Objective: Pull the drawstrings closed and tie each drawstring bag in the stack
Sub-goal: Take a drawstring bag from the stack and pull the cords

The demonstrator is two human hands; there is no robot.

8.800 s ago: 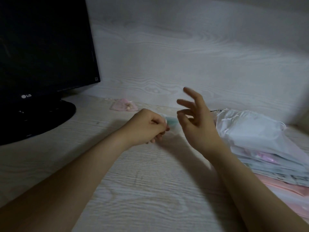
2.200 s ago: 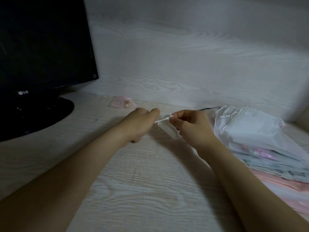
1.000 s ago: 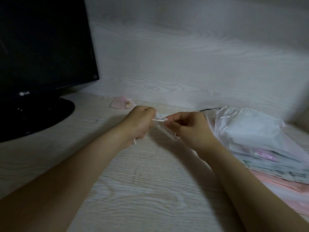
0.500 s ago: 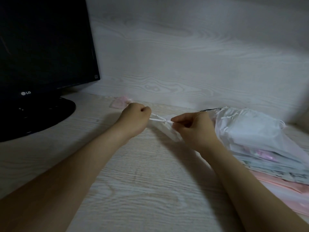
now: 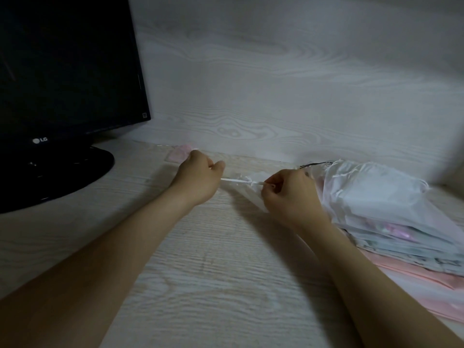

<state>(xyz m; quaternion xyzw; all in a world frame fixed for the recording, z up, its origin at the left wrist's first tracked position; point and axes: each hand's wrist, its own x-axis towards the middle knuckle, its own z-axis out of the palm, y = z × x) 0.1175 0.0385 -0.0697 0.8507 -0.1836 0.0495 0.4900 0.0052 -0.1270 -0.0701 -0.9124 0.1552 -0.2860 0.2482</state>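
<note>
A thin white drawstring (image 5: 238,181) runs taut between my two hands above the pale wooden desk (image 5: 213,272). My left hand (image 5: 198,178) is closed on its left end and my right hand (image 5: 291,194) pinches its right end. A small knot sits near the right end of the string. The sheer white bag (image 5: 251,194) that it belongs to hangs below the string, partly hidden by my right hand. A stack of white and pink drawstring bags (image 5: 391,212) lies at the right, just beyond my right hand.
A black LG monitor (image 5: 62,79) on a round black base (image 5: 62,172) fills the left. A small pink bag (image 5: 179,153) lies by the back wall, behind my left hand. The wood-grain wall (image 5: 288,96) closes off the back of the desk.
My hands have moved apart, the left one going left and away, so the drawstring is now stretched longer and tight between them. The stack has not moved.
</note>
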